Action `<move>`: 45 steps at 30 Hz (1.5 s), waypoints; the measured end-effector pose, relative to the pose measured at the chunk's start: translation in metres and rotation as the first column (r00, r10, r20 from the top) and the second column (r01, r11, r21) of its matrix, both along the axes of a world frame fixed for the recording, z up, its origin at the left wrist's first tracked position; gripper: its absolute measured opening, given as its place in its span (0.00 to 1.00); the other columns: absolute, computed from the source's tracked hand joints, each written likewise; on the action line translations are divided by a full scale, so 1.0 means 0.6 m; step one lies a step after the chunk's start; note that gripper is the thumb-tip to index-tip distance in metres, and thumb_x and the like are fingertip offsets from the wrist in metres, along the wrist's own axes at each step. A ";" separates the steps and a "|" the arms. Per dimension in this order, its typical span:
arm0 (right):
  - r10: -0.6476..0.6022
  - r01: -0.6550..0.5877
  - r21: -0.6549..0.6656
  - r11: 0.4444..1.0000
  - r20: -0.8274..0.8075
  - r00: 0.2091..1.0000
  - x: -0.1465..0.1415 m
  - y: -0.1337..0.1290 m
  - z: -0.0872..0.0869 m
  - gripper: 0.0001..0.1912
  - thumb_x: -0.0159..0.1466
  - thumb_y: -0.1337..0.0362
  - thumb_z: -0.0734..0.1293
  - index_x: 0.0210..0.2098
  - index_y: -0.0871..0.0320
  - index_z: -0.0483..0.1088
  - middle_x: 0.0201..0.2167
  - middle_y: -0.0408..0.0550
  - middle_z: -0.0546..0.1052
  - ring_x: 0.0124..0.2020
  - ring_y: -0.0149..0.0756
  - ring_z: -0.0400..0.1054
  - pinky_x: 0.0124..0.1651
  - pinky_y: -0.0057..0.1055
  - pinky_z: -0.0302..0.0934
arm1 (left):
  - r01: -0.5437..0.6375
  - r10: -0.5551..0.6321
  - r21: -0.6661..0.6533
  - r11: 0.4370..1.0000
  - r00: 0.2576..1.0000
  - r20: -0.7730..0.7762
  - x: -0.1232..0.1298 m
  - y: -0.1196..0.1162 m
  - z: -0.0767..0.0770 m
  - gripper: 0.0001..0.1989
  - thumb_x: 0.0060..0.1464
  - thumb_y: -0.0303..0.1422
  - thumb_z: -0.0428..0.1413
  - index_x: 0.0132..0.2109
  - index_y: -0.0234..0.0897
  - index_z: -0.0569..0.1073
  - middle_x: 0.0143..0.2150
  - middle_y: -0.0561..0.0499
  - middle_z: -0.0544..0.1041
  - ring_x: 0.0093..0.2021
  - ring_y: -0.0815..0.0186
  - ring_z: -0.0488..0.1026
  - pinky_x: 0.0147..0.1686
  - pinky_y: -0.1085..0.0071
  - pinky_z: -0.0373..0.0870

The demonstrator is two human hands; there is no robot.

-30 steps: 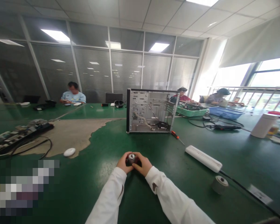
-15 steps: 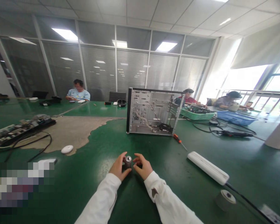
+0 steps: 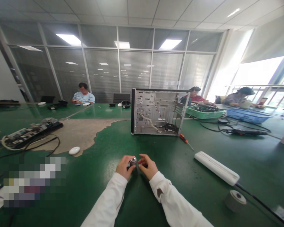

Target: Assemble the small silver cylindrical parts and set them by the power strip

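Note:
In the head view, a small grey cylinder [image 3: 133,162] with a shiny top stands at the near middle of the green table. My left hand [image 3: 124,167] is closed round it from the left, fingers behind and thumb in front. Just to its right is my right hand [image 3: 148,167], fingers curved and thumb apart, with nothing seen between them. Whether its fingertips touch the cylinder is hard to see. Beyond both hands stands an open computer case [image 3: 157,112], its side panel off and cables inside. An orange-handled screwdriver [image 3: 184,138] lies at the case's right corner.
On the right are a white power strip [image 3: 216,167] and a larger grey cylinder [image 3: 235,201]. Behind them are a green basket [image 3: 204,114], a blue basket [image 3: 249,117] and cables. Electronic parts [image 3: 32,134] and a white disc [image 3: 74,150] lie left. Several people sit farther back.
The view has shifted slightly, so the table things sit a little farther right. My left fingers now reach over the cylinder's top edge, and my right hand stays close beside it.

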State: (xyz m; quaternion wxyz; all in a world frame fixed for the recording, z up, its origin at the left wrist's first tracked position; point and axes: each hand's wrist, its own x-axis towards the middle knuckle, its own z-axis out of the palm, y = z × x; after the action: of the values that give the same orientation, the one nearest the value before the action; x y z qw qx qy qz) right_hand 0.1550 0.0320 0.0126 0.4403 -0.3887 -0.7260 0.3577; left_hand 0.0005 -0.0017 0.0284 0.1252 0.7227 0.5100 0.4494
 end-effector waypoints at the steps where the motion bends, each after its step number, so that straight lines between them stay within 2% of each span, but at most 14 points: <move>1: -0.004 0.004 -0.006 1.000 -0.010 1.000 -0.001 0.000 -0.001 0.22 0.46 0.71 0.61 0.42 0.56 0.58 0.28 0.42 0.71 0.27 0.28 0.65 0.34 0.30 0.61 | -0.001 0.001 -0.009 1.000 1.000 0.020 0.001 -0.001 0.001 0.13 0.42 0.28 0.52 0.39 0.38 0.68 0.37 0.48 0.69 0.41 0.63 0.66 0.41 0.66 0.64; 4: -0.004 0.003 -0.035 0.999 -0.047 0.999 -0.003 0.000 -0.003 0.21 0.47 0.71 0.60 0.41 0.57 0.58 0.28 0.43 0.70 0.25 0.27 0.64 0.32 0.29 0.61 | 0.005 0.000 -0.040 0.999 0.993 0.122 0.002 0.000 0.000 0.12 0.41 0.29 0.53 0.38 0.36 0.67 0.37 0.47 0.69 0.38 0.64 0.67 0.38 0.66 0.65; 7: 0.001 -0.007 -0.073 0.997 -0.083 0.997 -0.005 0.001 -0.004 0.20 0.47 0.70 0.60 0.41 0.58 0.58 0.28 0.43 0.70 0.23 0.27 0.63 0.29 0.28 0.61 | 0.031 0.003 -0.092 0.995 0.938 0.346 0.006 0.006 -0.009 0.14 0.38 0.28 0.55 0.37 0.35 0.66 0.36 0.47 0.70 0.35 0.65 0.69 0.36 0.68 0.66; 11: -0.005 -0.009 -0.102 0.995 -0.134 0.991 -0.007 0.005 -0.012 0.19 0.47 0.70 0.60 0.40 0.58 0.59 0.27 0.43 0.70 0.22 0.27 0.63 0.27 0.28 0.61 | 0.046 0.053 -0.134 0.990 0.753 0.656 0.011 0.015 -0.019 0.18 0.34 0.28 0.58 0.37 0.34 0.65 0.32 0.48 0.72 0.32 0.66 0.70 0.35 0.70 0.66; 18: -0.033 0.017 -0.097 0.995 -0.167 0.985 -0.007 0.008 -0.019 0.18 0.47 0.70 0.60 0.39 0.58 0.60 0.25 0.42 0.70 0.21 0.27 0.63 0.26 0.27 0.60 | 0.216 0.087 -0.204 0.955 0.454 0.887 0.013 0.018 -0.015 0.26 0.29 0.30 0.61 0.41 0.33 0.64 0.30 0.47 0.73 0.30 0.66 0.71 0.31 0.71 0.67; 22: -0.009 -0.007 -0.098 0.995 -0.163 0.987 -0.006 0.008 -0.018 0.19 0.47 0.70 0.60 0.40 0.58 0.61 0.27 0.43 0.71 0.22 0.27 0.64 0.27 0.27 0.60 | 0.309 0.116 -0.209 0.928 0.293 0.949 0.015 0.017 -0.010 0.28 0.28 0.29 0.62 0.42 0.34 0.65 0.28 0.49 0.73 0.27 0.66 0.71 0.28 0.70 0.68; 25: -0.046 0.027 -0.104 0.994 -0.192 0.980 -0.008 0.011 -0.024 0.19 0.46 0.70 0.60 0.39 0.58 0.61 0.25 0.43 0.71 0.22 0.27 0.64 0.27 0.28 0.61 | 0.366 0.138 -0.210 0.906 0.213 0.967 0.013 0.016 -0.009 0.29 0.28 0.27 0.62 0.43 0.34 0.65 0.27 0.49 0.73 0.26 0.66 0.71 0.28 0.70 0.68; 32: -0.012 -0.003 -0.088 0.996 -0.169 0.986 -0.006 0.016 -0.032 0.18 0.47 0.69 0.60 0.40 0.58 0.61 0.26 0.43 0.71 0.23 0.28 0.64 0.28 0.28 0.61 | 0.456 0.202 -0.237 0.858 0.126 0.971 0.012 0.012 -0.003 0.26 0.39 0.26 0.58 0.48 0.31 0.61 0.29 0.43 0.75 0.30 0.62 0.73 0.28 0.71 0.68; 36: -0.018 0.005 -0.086 0.996 -0.153 0.988 -0.003 0.014 -0.027 0.18 0.47 0.69 0.60 0.40 0.58 0.61 0.27 0.43 0.72 0.22 0.28 0.64 0.28 0.29 0.62 | 0.468 0.223 -0.227 0.854 0.065 0.973 0.015 0.007 0.004 0.21 0.45 0.25 0.53 0.49 0.29 0.60 0.31 0.40 0.75 0.34 0.62 0.73 0.30 0.72 0.69; 40: -0.024 0.009 -0.102 0.995 -0.141 0.990 -0.004 0.011 -0.019 0.18 0.47 0.69 0.61 0.39 0.58 0.61 0.26 0.44 0.72 0.22 0.28 0.64 0.27 0.28 0.62 | 0.456 0.245 -0.214 0.864 -0.010 0.969 0.013 0.009 0.005 0.19 0.47 0.24 0.51 0.48 0.25 0.61 0.33 0.37 0.75 0.36 0.59 0.72 0.32 0.71 0.70; 45: -0.026 0.009 -0.115 0.993 -0.146 0.989 -0.005 0.006 -0.012 0.18 0.46 0.69 0.61 0.39 0.59 0.62 0.26 0.43 0.72 0.22 0.27 0.64 0.27 0.28 0.61 | 0.474 0.290 -0.230 0.850 -0.056 0.955 0.008 0.012 0.005 0.16 0.48 0.24 0.50 0.46 0.20 0.63 0.34 0.32 0.73 0.35 0.58 0.72 0.30 0.72 0.71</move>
State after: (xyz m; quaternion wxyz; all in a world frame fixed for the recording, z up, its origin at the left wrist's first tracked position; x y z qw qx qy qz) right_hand 0.1518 0.0356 0.0056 0.4729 -0.3921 -0.6665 0.4223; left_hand 0.0052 0.0057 0.0314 0.6717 0.1372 0.2990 0.6638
